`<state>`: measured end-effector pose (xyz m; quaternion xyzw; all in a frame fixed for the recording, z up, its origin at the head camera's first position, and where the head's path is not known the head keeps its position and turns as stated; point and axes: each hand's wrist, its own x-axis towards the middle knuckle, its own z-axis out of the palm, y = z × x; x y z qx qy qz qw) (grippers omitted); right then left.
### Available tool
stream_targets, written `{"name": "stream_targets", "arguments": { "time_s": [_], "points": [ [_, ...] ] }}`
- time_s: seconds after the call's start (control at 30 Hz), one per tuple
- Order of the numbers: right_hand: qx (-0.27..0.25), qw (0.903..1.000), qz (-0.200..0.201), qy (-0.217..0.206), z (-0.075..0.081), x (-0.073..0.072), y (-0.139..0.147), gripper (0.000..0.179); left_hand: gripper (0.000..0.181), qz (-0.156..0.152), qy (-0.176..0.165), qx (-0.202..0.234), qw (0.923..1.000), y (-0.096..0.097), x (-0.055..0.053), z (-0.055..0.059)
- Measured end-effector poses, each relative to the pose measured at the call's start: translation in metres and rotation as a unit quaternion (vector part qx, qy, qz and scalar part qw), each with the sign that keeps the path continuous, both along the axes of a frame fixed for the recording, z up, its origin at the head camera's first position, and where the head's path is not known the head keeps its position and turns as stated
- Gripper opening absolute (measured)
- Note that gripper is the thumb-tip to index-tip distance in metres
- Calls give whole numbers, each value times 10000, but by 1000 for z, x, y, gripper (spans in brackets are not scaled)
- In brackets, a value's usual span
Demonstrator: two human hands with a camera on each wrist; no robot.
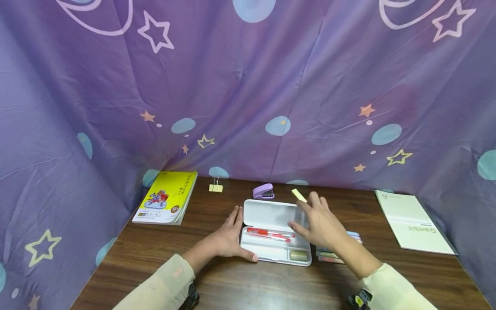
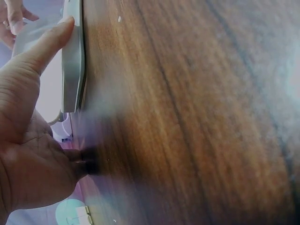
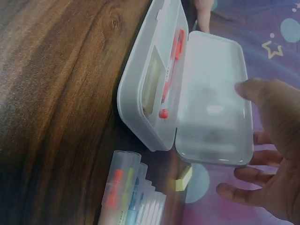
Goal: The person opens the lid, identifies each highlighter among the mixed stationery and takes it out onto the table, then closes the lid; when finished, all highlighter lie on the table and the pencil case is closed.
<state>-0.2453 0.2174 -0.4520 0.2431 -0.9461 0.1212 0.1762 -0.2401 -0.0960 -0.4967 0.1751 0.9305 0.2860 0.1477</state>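
A white pencil case (image 1: 271, 255) lies open on the table, its lid (image 3: 213, 93) tipped back. Inside are red pens (image 1: 267, 234) and, in a small compartment, a khaki block (image 1: 298, 255). My left hand (image 1: 228, 237) braces the case from the left: the straight thumb touches the front wall, and the other fingers stretch along the left side. With my right hand (image 1: 323, 221) I pinch the lid near its right end, thumb on the inner face and fingers behind the edge. Right of the case lie several pens with clear caps (image 3: 124, 180), partly hidden by my right arm in the head view.
Behind the case stand a purple stapler (image 1: 263, 191), a binder clip (image 1: 215, 187) and a small pale yellow block (image 1: 299, 195). A yellow book (image 1: 166, 196) lies at the left, a notepad (image 1: 414, 221) at the right. A purple curtain (image 1: 248, 86) borders the table (image 1: 232, 288).
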Motion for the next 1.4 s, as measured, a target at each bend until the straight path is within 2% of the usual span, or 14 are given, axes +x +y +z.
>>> {"name": "stream_targets", "arguments": {
  "time_s": [0.2,0.37,0.53,0.67,0.77,0.9,1.1,1.27,1.4],
  "points": [
    [67,9995,155,-260,-6,5,-3,68,160,82,-44,-57,9999,0,1,1],
    [361,9959,675,-484,-13,7,-8,68,159,68,-72,-224,9997,1,2,2],
    [541,9849,1028,-1286,-17,8,-18,81,156,62,-84,-392,9992,3,2,3],
    [673,9720,979,-2026,-20,13,-24,91,154,41,-52,-466,9989,3,4,2],
    [758,9669,845,-2284,-23,18,-28,92,154,33,-22,-424,9991,2,4,2],
    [846,9674,763,-2262,-29,22,-30,93,153,34,12,-306,9995,1,3,0],
    [1001,9739,804,-1872,-40,28,-32,95,151,-73,137,-251,9996,-1,1,-3],
    [1102,9774,833,-1600,-45,30,-33,96,145,-421,258,-170,9986,-1,4,-1],
    [1220,9783,849,-1445,-48,32,-34,96,131,-786,365,-45,9962,4,6,6]
  ]
}}
